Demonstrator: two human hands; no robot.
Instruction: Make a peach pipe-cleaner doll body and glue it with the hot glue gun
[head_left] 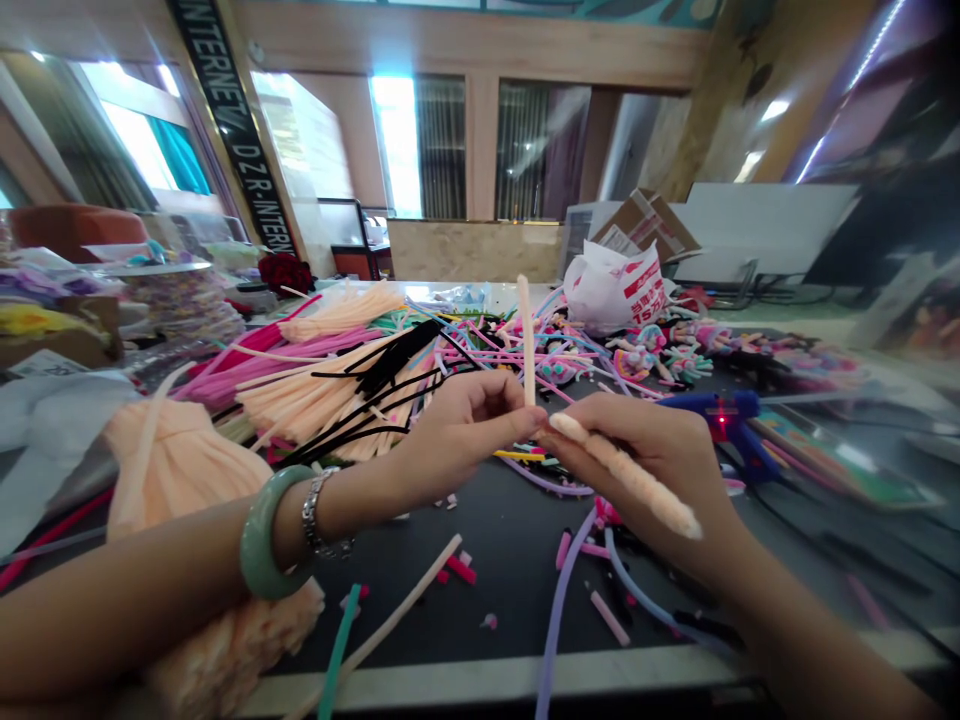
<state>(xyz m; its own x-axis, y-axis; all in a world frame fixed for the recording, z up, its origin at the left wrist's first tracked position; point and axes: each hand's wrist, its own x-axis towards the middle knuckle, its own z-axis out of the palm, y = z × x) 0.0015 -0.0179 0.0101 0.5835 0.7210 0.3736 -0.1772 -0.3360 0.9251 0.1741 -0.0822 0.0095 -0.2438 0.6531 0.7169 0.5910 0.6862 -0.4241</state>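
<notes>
Pinching upright peach pipe cleaner (528,345), left hand (472,425) extended inward; right hand (664,440) curled, gripping fuzzy stem (626,472), possibly same piece.

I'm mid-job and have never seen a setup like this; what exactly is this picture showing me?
There is no machine here: a person works bare-handed, filmed by a camera on their head looking forward and down. The left hand, wearing a green bangle, pinches an upright peach stem. A fuzzy peach length slants across the right hand; whether the two join is hidden. The dark table holds a peach pile, a white bag and, seemingly, a blue glue gun.
</notes>
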